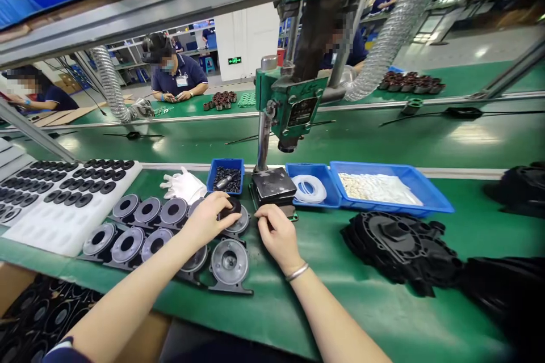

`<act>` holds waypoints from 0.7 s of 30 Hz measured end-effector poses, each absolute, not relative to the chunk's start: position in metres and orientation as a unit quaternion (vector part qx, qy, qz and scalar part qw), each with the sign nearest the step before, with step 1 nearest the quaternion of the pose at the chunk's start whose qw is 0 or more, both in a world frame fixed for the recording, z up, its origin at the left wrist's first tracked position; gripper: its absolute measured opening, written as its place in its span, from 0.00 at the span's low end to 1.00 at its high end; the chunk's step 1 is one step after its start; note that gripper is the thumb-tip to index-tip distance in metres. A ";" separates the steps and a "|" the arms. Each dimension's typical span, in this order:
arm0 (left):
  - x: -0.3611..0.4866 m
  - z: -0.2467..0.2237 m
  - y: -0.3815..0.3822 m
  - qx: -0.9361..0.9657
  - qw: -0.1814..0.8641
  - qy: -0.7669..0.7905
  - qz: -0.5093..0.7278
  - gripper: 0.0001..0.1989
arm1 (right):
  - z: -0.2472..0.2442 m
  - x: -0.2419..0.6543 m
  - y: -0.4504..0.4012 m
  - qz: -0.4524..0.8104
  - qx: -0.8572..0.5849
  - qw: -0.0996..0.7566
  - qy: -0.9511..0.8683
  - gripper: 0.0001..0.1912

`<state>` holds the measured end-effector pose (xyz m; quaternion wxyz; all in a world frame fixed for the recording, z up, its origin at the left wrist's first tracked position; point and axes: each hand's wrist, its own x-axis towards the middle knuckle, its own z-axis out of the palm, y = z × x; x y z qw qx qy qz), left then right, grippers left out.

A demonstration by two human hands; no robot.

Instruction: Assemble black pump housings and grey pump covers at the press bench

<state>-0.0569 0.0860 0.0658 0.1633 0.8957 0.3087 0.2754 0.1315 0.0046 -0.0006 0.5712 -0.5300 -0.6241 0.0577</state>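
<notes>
My left hand [209,218] reaches over the back row of round grey metal housings [147,211]. Its thumb and fingers are closed about a black ring [230,207], which sits at the top of the rightmost housing [239,223]. Just to the right, my right hand [279,235] is closed, fingers curled and fingertips together beside the press block [273,186]; whatever it may hold is hidden. A single housing [230,262] with an open centre lies in front of both hands, its flat foot towards me.
A green bench press [292,105] stands over the block. Blue bins hold small black parts [227,178], white tubing [309,189] and pale pieces [378,188]. White foam [55,227] carries black rings at left, near a white glove [184,185]. Black castings [400,244] lie right. Co-workers [179,75] sit opposite.
</notes>
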 end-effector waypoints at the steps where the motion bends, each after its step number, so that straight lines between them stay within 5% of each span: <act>1: -0.057 0.068 0.085 0.904 0.150 0.302 0.263 0.07 | -0.002 0.132 0.005 0.060 -0.532 0.566 -0.626 0.10; 7: -0.053 0.078 0.074 0.953 0.057 0.260 0.143 0.13 | -0.017 0.136 0.011 0.032 -0.577 0.486 -0.656 0.09; 12: -0.080 0.091 0.087 0.936 0.075 0.273 0.208 0.12 | -0.031 0.138 0.016 0.095 -0.574 0.444 -0.681 0.19; 21: -0.327 0.085 0.221 0.710 0.011 0.635 0.305 0.13 | -0.035 0.145 0.022 0.379 -0.582 0.391 -0.604 0.28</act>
